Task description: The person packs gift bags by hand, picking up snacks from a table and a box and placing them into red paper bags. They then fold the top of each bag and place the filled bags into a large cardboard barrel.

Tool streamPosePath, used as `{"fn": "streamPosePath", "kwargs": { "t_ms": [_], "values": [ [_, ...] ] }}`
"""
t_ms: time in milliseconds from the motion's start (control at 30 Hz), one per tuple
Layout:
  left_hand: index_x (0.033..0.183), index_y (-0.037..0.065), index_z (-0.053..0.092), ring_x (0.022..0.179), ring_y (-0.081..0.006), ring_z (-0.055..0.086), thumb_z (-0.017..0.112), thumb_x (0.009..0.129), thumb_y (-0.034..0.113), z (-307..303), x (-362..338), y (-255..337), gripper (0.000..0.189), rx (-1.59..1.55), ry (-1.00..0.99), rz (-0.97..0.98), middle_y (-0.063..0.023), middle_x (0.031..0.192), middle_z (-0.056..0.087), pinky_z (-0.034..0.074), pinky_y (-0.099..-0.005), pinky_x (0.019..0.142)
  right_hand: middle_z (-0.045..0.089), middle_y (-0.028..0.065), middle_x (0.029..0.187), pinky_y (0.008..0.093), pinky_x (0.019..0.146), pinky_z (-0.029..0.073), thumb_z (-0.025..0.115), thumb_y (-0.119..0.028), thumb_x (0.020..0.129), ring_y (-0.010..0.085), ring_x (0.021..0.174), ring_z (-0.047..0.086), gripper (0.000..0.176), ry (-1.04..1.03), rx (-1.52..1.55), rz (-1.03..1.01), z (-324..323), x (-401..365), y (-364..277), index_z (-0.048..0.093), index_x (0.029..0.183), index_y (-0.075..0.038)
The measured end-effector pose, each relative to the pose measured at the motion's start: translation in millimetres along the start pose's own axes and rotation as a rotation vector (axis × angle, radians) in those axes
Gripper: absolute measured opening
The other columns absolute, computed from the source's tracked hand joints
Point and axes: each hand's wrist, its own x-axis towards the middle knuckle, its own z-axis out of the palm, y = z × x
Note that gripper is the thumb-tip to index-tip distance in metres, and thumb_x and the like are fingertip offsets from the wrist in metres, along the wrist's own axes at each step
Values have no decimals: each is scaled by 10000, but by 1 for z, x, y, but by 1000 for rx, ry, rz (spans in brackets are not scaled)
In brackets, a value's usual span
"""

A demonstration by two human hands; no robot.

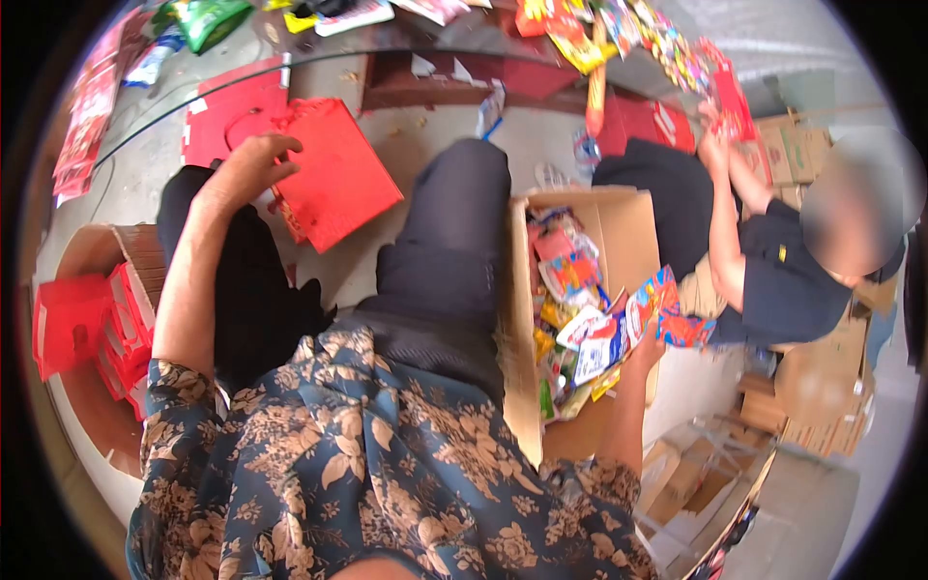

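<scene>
My left hand [253,169] is at the upper left corner of a red paper bag [340,179], its fingers apart and slightly curled, with nothing visible in them. The bag lies tilted between my knees. On the right, my right hand [646,350] is closed on a colourful snack packet [653,302] with red, blue and orange print. That hand is over the right side of an open cardboard box [623,227], which holds many mixed snack packets [570,275].
At the left, a round-sided cardboard box [135,246] holds red bags [116,329]. A co-worker [788,261] sits at the right, hands on a red item [735,101]. More snacks [667,53] lie along the top. Cartons [822,387] stand behind the co-worker.
</scene>
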Motion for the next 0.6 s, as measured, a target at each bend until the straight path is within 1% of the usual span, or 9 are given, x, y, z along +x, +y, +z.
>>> {"fn": "streamPosePath", "kwargs": {
  "t_ms": [67,100,167,233,300,433,467,567,600],
  "values": [
    [1100,11,637,860,-310,661,668,809,107,1,-2,-1,309,29,31,31,-187,1000,662,522,-392,785,658,120,1063,351,748,542,624,-183,914,208,855,663,325,-53,59,-58,21,7,-6,600,1133,56],
    [1092,9,639,864,-310,661,669,806,108,4,-1,-6,304,38,50,60,-187,987,663,522,-394,785,645,114,1087,347,773,536,622,-172,909,204,881,654,341,-85,69,-56,34,7,-14,585,1154,62],
    [1065,12,638,877,-305,657,670,803,119,5,-2,-4,285,50,65,59,-177,951,667,518,-402,792,618,103,1137,341,822,523,620,-149,899,197,933,638,379,-146,86,-50,64,-14,-55,557,1197,76],
    [1065,19,629,865,-317,652,672,805,139,4,-3,-4,290,51,80,39,-177,943,662,509,-415,801,609,98,1163,338,824,522,613,-142,904,195,946,637,363,-197,73,-38,85,-15,-77,559,1200,62],
    [1066,26,624,861,-332,645,678,803,163,-1,-8,0,302,48,77,17,-175,948,656,500,-427,805,626,91,1130,321,782,530,600,-143,918,187,895,649,334,-256,163,-165,107,-11,-84,571,1189,51],
    [1092,29,628,893,-346,637,663,813,186,-1,-10,-1,322,71,95,19,-170,983,645,497,-434,811,644,89,1100,311,735,559,626,-186,934,181,885,662,352,-432,123,-111,156,-24,-136,559,1204,30],
    [1093,39,653,962,-348,638,672,803,202,-3,-10,2,334,61,99,-10,-192,1001,674,504,-437,858,644,89,1100,308,731,559,627,-189,935,180,890,661,357,-492,136,-114,169,-26,-146,556,1207,31],
    [1101,39,655,969,-345,639,674,800,201,-4,-11,4,343,71,79,-23,-194,1016,672,504,-435,858,637,101,1075,325,724,571,617,-181,937,189,843,672,358,-607,237,-180,221,-38,-179,545,1209,41],
    [1110,55,641,942,-340,636,668,809,202,-2,-10,1,336,72,73,-9,-169,998,651,501,-432,829,636,102,1072,329,727,580,620,-187,937,191,844,674,361,-651,236,-177,238,-46,-193,546,1204,45]
  ]
}}
